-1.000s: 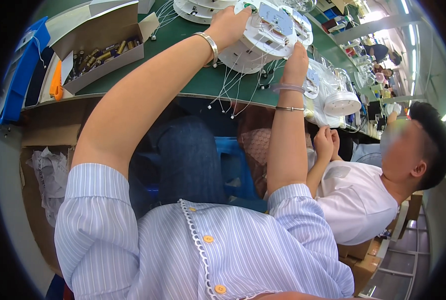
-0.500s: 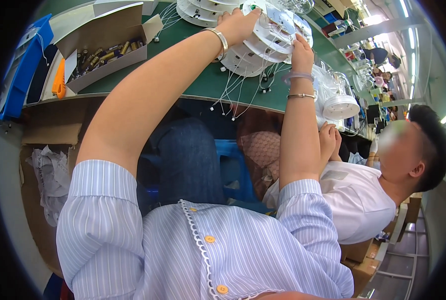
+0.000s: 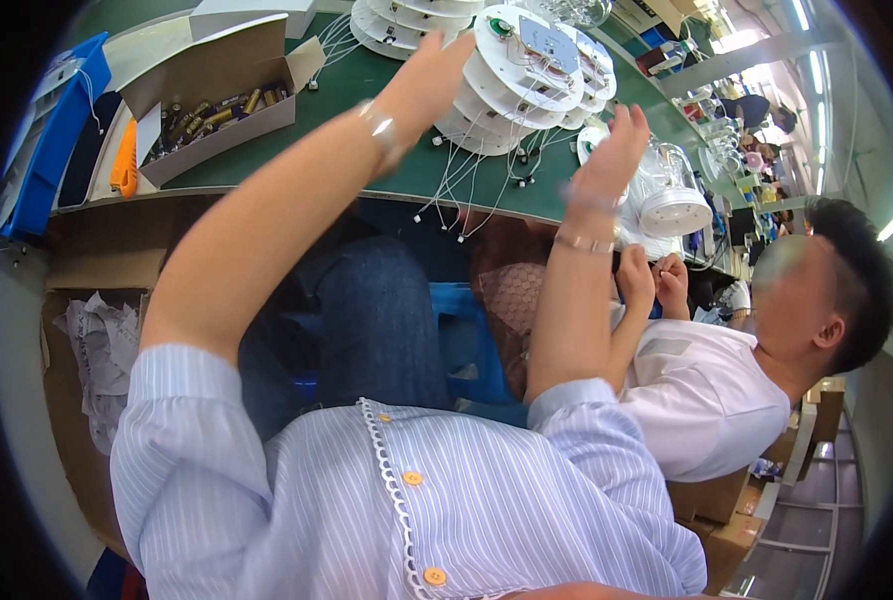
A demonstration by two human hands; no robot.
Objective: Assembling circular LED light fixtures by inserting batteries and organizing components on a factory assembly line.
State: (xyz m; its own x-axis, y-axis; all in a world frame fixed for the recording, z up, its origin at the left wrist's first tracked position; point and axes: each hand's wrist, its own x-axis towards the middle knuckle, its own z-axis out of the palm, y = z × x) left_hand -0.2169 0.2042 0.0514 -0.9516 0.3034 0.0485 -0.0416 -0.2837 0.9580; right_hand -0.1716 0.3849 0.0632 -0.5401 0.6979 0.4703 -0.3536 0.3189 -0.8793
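A stack of white round plates (image 3: 481, 85) stands on the green table, the top one carrying a grey-blue circuit board (image 3: 549, 46). Thin white wires with small connectors hang from its lower edge. Just left of this stack, my left hand (image 3: 421, 88) is raised, somewhat blurred, with its fingers apart and nothing seen in them. On the other side, my right hand (image 3: 611, 155) is lifted clear of the stack, fingers stretched and holding nothing. Behind its wrist lie clear plastic wrapping and a white round lamp base (image 3: 676, 211) with a transparent top.
An open cardboard box (image 3: 221, 140) of small batteries stands at the left, beside an orange cutter (image 3: 124, 160) and a blue tray (image 3: 61, 130). Another plate stack (image 3: 391, 30) is at the back. A co-worker in a white shirt (image 3: 706, 390) sits close on the right.
Both hands have let go of the plate stack. My left hand has drawn back down and left; my right hand has moved down and slightly right. The stack's top now shows more fully.
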